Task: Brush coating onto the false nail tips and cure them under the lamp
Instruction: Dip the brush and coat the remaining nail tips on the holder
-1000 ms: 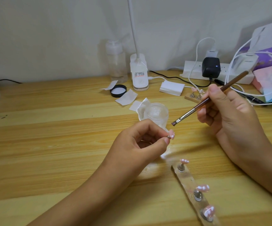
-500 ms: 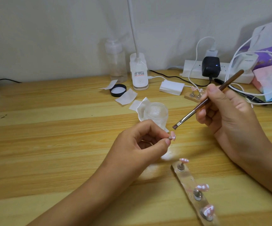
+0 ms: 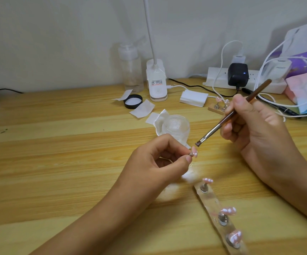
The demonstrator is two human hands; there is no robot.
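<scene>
**Brush poised just above a pinched nail tip**

Pinched at mid-frame between thumb and forefinger of the left hand (image 3: 160,162): one pink nail tip (image 3: 194,151) on a small metal peg, face turned right toward the bristles. Gripped pen-fashion in the right hand (image 3: 255,129): a brown brush (image 3: 228,116), long axis slanting from upper right down to lower left. Bristle end just above the nail tip, contact not certain.

Just behind the bristles, a clear jar (image 3: 176,126) on white paper. At lower right, a clear strip (image 3: 213,201) running diagonally toward the bottom edge and carrying three more pink tips on pegs, just beside the right forearm. Bare wooden table (image 3: 57,144) across the whole left half.

Along the far edge, a lamp base (image 3: 156,83) with a printed label too small to read. Faint grey lettering on a white charger (image 3: 280,69) at upper right, likewise unreadable.
</scene>
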